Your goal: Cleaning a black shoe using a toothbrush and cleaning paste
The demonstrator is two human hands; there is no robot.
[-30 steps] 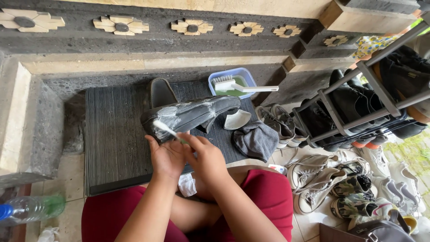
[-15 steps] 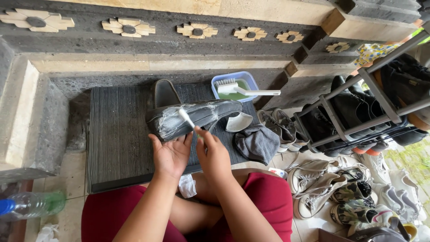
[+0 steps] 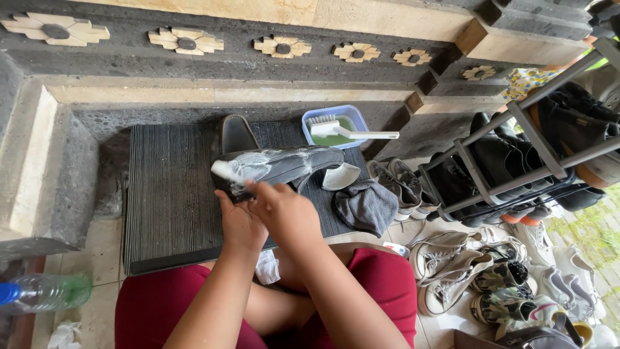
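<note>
A dark shoe (image 3: 290, 163) streaked with white foam lies on its side, raised over a ribbed black mat (image 3: 168, 194). My left hand (image 3: 237, 223) grips the shoe from below at its near end. My right hand (image 3: 284, 210) is closed on a small white brush (image 3: 224, 170), and the brush head presses on the foamy left end of the shoe. A second dark shoe (image 3: 235, 133) stands behind it on the mat.
A blue tub (image 3: 352, 113) of green liquid holds a white scrub brush (image 3: 342, 131). A white dish (image 3: 340, 176) and a grey cloth (image 3: 366, 205) lie to the right. A shoe rack (image 3: 516, 155) and several sneakers (image 3: 465, 258) fill the right side. A plastic bottle (image 3: 45, 291) lies at the left.
The brush head has swept left along the shoe, from its middle to its left end. My left hand keeps its hold on the shoe.
</note>
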